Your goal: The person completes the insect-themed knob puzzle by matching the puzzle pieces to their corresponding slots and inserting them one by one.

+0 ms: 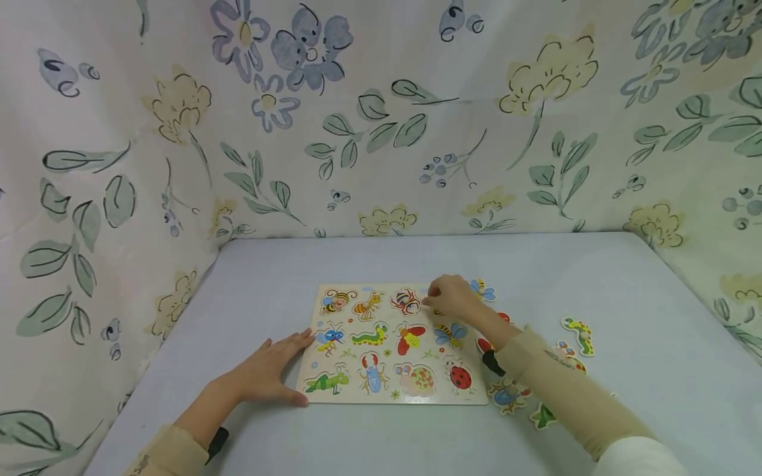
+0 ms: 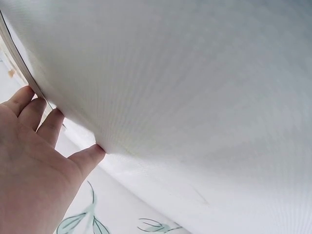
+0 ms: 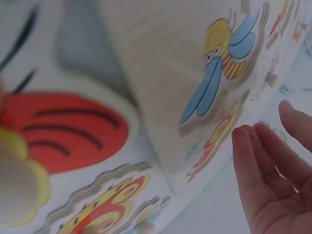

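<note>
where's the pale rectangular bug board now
In the head view, the board lies on the white table, the left hand at its left edge, loose bug pieces on its right.

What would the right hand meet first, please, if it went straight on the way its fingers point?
In the head view, the right hand would probably meet the spider on the board first, though its height is unclear.

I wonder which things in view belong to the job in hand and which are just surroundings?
Part of the job:
picture board, its edge touched by the left hand
right hand, at the board's far right corner
loose picture pieces, right of the board

Surroundings:
pale table
floral cloth
</note>
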Tool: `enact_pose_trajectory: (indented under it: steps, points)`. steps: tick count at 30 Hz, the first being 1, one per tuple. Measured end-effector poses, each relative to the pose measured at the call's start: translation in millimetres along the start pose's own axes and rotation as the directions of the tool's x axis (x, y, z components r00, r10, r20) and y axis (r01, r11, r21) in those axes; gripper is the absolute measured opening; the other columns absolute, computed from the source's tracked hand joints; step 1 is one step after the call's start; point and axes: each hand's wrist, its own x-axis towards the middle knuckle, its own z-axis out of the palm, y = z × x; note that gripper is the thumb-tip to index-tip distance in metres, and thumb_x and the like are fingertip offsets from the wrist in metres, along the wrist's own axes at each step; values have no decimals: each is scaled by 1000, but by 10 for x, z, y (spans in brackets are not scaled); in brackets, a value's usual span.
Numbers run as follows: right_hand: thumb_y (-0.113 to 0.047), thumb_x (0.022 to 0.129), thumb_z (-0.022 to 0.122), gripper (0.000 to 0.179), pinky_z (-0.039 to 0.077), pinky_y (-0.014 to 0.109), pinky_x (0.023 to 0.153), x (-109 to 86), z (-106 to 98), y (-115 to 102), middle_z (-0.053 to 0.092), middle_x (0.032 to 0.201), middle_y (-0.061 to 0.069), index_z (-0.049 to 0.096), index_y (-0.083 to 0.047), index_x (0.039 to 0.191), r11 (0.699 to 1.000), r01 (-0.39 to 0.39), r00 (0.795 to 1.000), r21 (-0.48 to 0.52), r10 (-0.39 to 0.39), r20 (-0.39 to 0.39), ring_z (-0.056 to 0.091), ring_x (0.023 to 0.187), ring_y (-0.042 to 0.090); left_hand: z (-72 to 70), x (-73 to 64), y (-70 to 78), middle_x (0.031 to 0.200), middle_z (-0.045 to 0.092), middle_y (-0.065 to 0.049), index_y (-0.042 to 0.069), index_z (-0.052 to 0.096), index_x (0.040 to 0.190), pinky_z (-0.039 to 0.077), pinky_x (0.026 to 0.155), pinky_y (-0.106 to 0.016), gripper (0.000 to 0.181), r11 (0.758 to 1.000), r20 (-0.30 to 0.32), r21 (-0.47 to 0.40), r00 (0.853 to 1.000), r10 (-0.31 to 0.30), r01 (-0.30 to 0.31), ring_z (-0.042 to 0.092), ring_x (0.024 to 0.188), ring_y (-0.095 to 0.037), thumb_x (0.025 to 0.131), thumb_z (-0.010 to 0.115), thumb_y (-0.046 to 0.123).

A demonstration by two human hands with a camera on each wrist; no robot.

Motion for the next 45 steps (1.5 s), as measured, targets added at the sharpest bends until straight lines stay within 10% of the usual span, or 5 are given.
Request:
enact_pose_trajectory:
  steps: [45]
  points:
    - [-12,86,72,16,48,31,60,-647,-305,696,63,81,8,68,2,91,995,-101,994,-12,100,-34,53,71,21,5,8,-23,157,29,-13,5,36,150,18,107,-72,111,1000,-1,18,1000,-2,2,30,140,-40,66,77,65]
